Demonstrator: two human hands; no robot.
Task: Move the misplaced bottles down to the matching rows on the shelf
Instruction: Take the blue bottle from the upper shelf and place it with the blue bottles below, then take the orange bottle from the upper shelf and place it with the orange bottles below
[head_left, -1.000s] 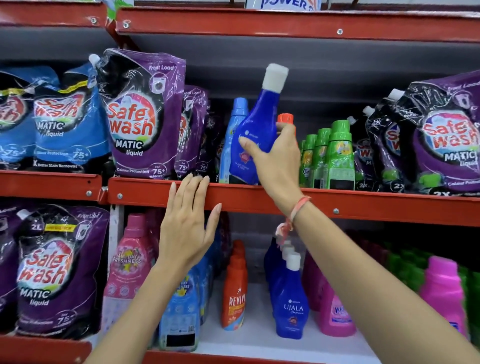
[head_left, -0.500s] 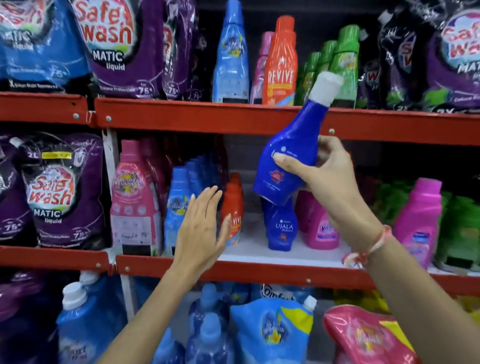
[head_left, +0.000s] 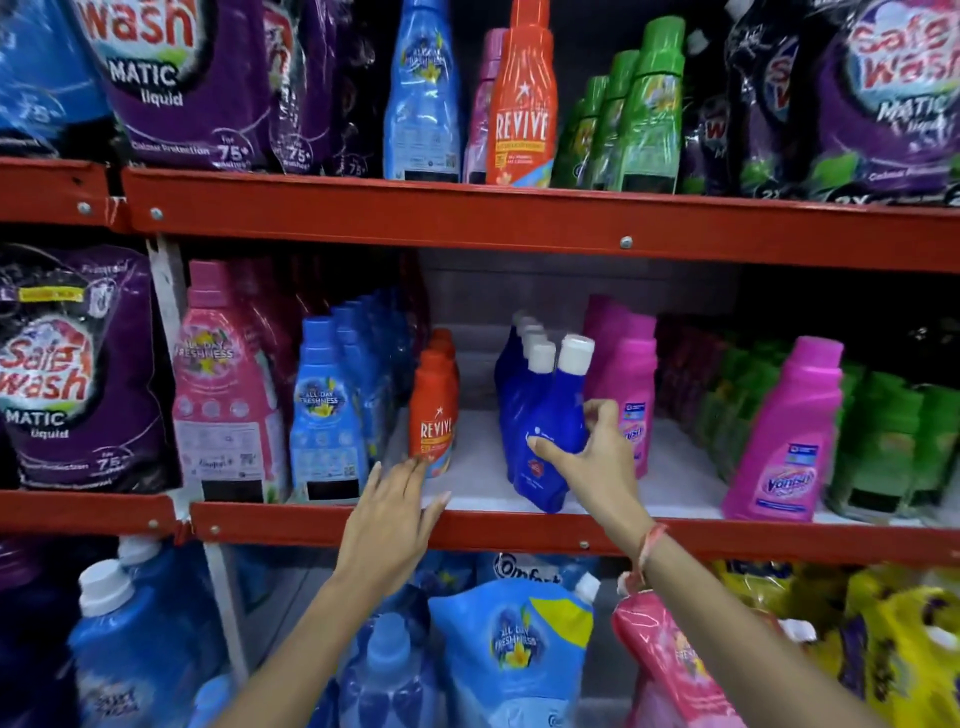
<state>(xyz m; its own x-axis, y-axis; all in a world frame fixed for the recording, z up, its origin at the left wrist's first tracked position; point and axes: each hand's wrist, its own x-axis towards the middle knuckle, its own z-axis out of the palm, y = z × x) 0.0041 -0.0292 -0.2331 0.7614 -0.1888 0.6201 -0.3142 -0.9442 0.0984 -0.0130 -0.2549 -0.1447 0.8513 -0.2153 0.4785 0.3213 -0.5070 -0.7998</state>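
Note:
My right hand (head_left: 597, 457) grips a dark blue bottle with a white cap (head_left: 558, 415), tilted, its base on the middle shelf (head_left: 519, 530) at the front of the row of matching dark blue bottles (head_left: 519, 379). My left hand (head_left: 395, 514) hovers open over the shelf's front edge, just below the orange Revive row (head_left: 434, 410). On the upper shelf (head_left: 467, 218) stand a light blue bottle (head_left: 423, 93), a pink bottle (head_left: 483, 104) and an orange Revive bottle (head_left: 522, 104) beside green bottles (head_left: 644, 109).
Middle shelf also holds purple Safewash pouches (head_left: 67, 374), pink bottles (head_left: 223, 384), light blue bottles (head_left: 327, 410), Vanish bottles (head_left: 789, 436) and green bottles (head_left: 883, 431). Refill pouches (head_left: 514, 649) fill the bottom level. Bare white shelf shows between the orange and dark blue rows.
My right hand carried the dark blue bottle down from the upper shelf to the front of its matching row on the middle shelf. My left hand dropped to the shelf edge.

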